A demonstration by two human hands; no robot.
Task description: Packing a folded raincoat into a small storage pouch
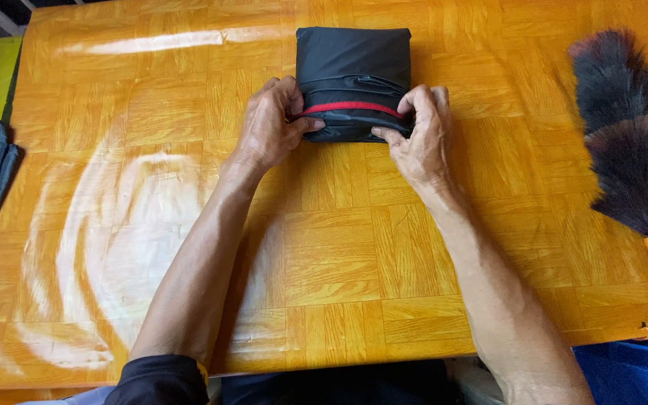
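**Folded black garment held at its near edge**

Garment [353,71], black with a red stripe, lies folded at the table's [339,247] far middle. Left hand [270,124] and right hand [420,131] pinch its near corners. It looks soft, light, slippery. A feather duster [628,131] lies right.

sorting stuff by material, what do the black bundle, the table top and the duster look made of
Black bundle, gripped by the left hand and right hand: thin synthetic fabric by its faint sheen and soft creases, with a red trim. Table top: glossy wood-pattern surface, probably laminate or vinyl, given the glare. Duster: dark fluffy feathers or fibres, I cannot tell which; handle wrapped orange-red.
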